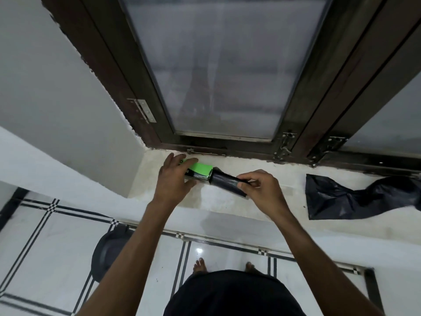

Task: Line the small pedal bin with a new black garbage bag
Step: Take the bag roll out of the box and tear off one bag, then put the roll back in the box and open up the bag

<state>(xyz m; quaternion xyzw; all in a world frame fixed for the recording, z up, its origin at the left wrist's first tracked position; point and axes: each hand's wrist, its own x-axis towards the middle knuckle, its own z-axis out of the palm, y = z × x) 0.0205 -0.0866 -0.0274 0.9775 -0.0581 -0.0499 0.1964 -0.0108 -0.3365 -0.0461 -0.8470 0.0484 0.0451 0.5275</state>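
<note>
Risk: roll (227, 181) jams in box (199, 171) if skewed. Left hand (174, 179) clasps box; right hand (262, 190) fingers (245, 179) pinch roll.

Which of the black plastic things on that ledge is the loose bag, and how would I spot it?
Start at the frosted window and drop to the pale sill beneath it. The loose black bag lies flat and crumpled at the sill's right end, touching nobody. Unlike the tight black roll the right hand grips beside the green box, it is unrolled and spread out.
</note>
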